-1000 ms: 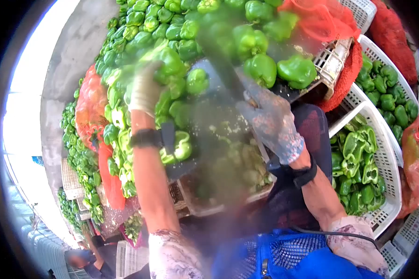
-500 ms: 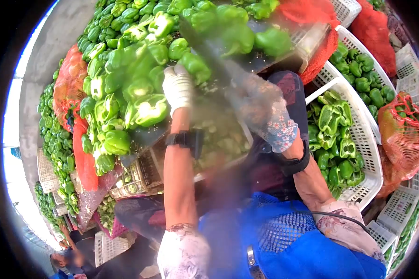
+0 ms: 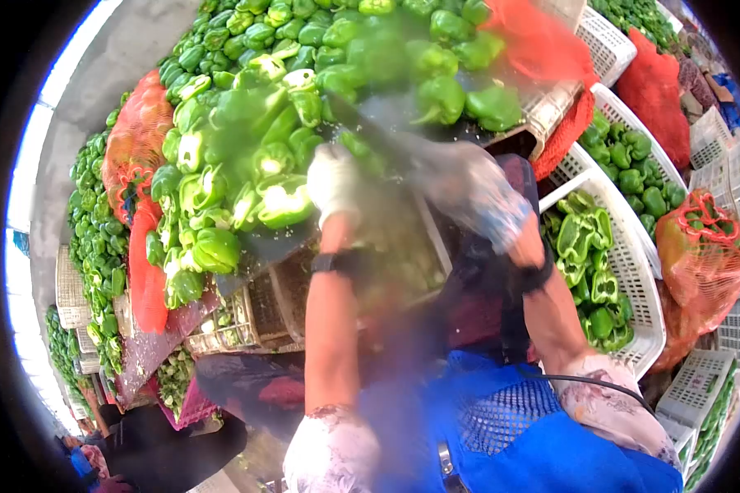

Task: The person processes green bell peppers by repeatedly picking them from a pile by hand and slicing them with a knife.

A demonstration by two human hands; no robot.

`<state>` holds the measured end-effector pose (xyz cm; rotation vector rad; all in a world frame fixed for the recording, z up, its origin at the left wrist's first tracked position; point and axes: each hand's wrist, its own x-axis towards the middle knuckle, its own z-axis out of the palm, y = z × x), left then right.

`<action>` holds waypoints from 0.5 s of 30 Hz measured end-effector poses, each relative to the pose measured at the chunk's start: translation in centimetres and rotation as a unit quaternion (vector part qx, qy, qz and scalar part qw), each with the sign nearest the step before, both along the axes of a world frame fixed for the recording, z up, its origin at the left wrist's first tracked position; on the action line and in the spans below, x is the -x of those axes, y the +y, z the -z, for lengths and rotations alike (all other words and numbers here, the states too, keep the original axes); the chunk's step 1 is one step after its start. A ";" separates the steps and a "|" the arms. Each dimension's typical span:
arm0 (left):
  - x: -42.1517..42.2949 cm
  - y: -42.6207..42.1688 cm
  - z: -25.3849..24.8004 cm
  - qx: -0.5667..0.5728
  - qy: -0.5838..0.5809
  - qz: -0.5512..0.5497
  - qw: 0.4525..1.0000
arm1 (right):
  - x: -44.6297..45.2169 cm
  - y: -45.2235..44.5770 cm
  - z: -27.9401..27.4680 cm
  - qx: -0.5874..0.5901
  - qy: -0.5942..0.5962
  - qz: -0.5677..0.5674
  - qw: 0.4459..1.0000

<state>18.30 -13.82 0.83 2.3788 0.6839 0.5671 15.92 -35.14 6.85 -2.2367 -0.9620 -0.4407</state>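
Observation:
My left hand (image 3: 335, 182), in a white glove, is closed at the near edge of the pepper pile, its fingers against a green bell pepper (image 3: 360, 148) partly hidden by the blade. My right hand (image 3: 473, 193), in a patterned glove and blurred, grips a knife (image 3: 366, 123) by its hidden handle. The dark blade points up and left, just beyond my left hand. Beside my left hand lie halved bell peppers (image 3: 284, 201) with pale insides showing. A light-rimmed crate (image 3: 432, 234) below my hands holds pale green bits, too blurred to make out.
Whole bell peppers (image 3: 259, 37) are heaped beyond my hands. At right, a white crate (image 3: 645, 308) holds cut peppers, with a crate of whole ones (image 3: 641, 177) behind. Red mesh bags (image 3: 707, 255) stand on both sides. Another person's dark clothing (image 3: 168, 448) shows lower left.
My left hand has moved slightly right and toward me. The knife's blade has come down and nearer to that hand, and the view has shifted a little.

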 end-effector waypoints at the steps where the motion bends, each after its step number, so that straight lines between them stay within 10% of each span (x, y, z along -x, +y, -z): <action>1: 0.2 -0.1 -0.2 -0.003 -0.009 0.003 1.000 | 1.2 -0.5 -0.1 -0.048 -0.016 0.024 0.998; 10: 0.2 -2.0 -4.8 0.225 -0.202 0.034 0.953 | 2.4 1.7 -1.2 0.000 0.194 0.079 0.978; 15: 0.3 10.8 -12.4 0.152 -0.281 0.082 0.944 | -2.3 8.4 -5.8 -0.148 -0.001 -0.026 0.989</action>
